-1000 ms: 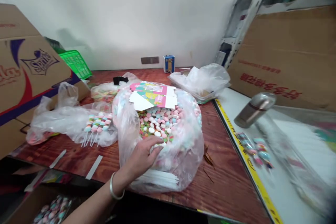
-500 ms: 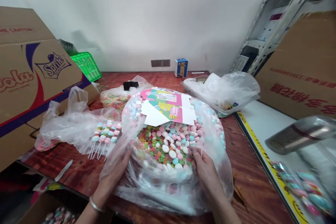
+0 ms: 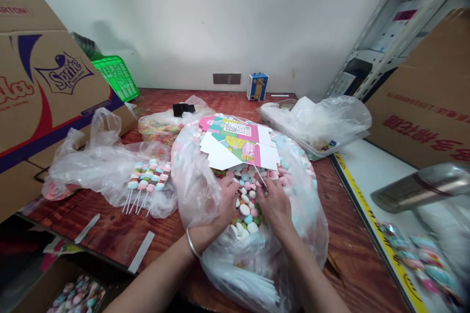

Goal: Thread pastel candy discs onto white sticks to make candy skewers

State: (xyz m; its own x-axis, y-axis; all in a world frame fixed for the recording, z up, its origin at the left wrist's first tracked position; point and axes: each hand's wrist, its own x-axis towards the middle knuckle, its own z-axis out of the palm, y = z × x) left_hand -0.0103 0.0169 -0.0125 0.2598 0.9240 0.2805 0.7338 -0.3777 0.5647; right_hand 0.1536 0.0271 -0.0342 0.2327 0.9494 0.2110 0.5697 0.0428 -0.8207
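A big clear plastic bag (image 3: 198,186) full of pastel round candies (image 3: 245,210) sits on the wooden table (image 3: 110,227). Both my hands are inside its mouth. My right hand (image 3: 273,203) pinches a thin white stick (image 3: 259,174) that points up toward the flat colourful cartons (image 3: 238,144) lying on the candy. My left hand (image 3: 222,203), with a bangle on the wrist, is curled among the candies; whether it holds one I cannot tell. Finished candy skewers (image 3: 147,183) lie on plastic to the left.
Large cardboard boxes stand at the left (image 3: 40,88) and right (image 3: 429,102). A green basket (image 3: 115,77), a second candy bag (image 3: 161,129), a plastic-covered tray (image 3: 316,124), a small blue box (image 3: 257,86) and a metal flask (image 3: 418,188) surround the bag. A box of candy (image 3: 73,296) sits below the table.
Both hands have moved from the bag's outer edges into its mouth among the candies. My right hand now holds a white stick. The view has tilted down slightly.
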